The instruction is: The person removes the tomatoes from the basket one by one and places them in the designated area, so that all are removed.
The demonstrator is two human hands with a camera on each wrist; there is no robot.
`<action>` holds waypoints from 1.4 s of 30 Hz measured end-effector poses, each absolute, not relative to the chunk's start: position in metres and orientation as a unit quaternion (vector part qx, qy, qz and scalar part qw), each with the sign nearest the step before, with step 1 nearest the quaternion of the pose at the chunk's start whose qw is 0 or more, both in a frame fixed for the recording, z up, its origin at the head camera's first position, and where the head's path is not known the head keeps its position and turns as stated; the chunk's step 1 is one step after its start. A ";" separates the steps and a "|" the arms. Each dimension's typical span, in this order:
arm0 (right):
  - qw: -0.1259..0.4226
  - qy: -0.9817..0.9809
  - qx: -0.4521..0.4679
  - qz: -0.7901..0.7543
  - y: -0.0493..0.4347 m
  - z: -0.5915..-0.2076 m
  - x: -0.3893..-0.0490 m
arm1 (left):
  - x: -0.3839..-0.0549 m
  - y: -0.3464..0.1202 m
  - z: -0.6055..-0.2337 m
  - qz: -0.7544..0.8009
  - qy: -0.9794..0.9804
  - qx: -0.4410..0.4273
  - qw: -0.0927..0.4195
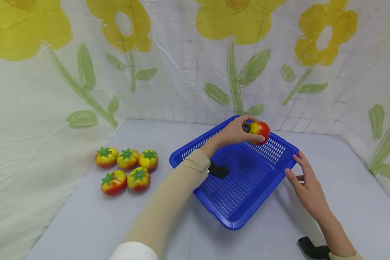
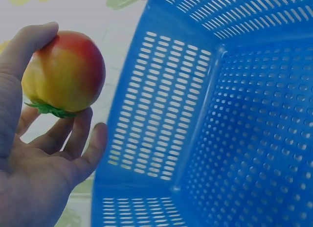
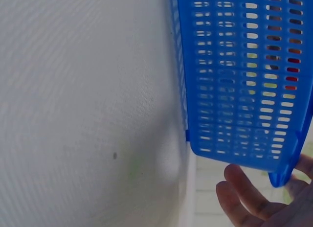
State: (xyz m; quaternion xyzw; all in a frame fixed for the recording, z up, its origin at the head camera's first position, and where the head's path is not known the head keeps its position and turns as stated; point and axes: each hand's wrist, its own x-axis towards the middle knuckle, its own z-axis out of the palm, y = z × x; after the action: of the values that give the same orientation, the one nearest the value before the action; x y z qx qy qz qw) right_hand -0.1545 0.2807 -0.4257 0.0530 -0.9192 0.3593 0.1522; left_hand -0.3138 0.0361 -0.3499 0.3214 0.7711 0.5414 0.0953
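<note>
My left hand [image 1: 238,130] holds a red-and-yellow tomato [image 1: 260,132] above the far end of the blue plastic basket [image 1: 203,196]. In the left wrist view, the thumb lies on the red side of the tomato [image 2: 68,73], and the fingers are near its green leafy top. That tomato is beside the basket's slotted end wall [image 2: 151,109]. At the basket's right corner, my right hand [image 1: 308,191] grips the rim with thumb and fingers. The right wrist view shows this hand [image 3: 274,207] at the rim, two curled fingers apart from the slotted wall [image 3: 234,90].
Several similar tomatoes [image 1: 126,159] with green star-shaped tops stand in two rows on the pale table [image 1: 84,231], left of the basket. Behind the table hangs a white curtain [image 1: 178,72] printed with yellow flowers. Black straps' ends show at both wrists.
</note>
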 end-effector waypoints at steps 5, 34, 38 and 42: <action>0.146 -0.919 0.052 0.362 0.282 -0.425 -0.157 | -0.311 0.024 -0.338 0.533 0.764 0.352 0.093; 0.150 -0.920 0.054 0.357 0.281 -0.424 -0.156 | -0.271 -0.050 -0.314 0.525 0.775 0.350 0.025; 0.151 -0.920 0.053 0.357 0.281 -0.424 -0.155 | -0.265 -0.062 -0.313 0.521 0.780 0.347 0.015; 0.153 -0.920 0.054 0.356 0.282 -0.425 -0.156 | -0.258 -0.075 -0.312 0.516 0.786 0.340 0.004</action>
State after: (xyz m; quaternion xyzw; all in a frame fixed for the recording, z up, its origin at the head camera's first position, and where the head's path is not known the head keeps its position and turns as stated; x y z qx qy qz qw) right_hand -0.1558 0.2816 -0.4247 0.0536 -0.9202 0.3564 0.1527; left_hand -0.2578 -0.0752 -0.3118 0.3404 0.7860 0.5160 0.0038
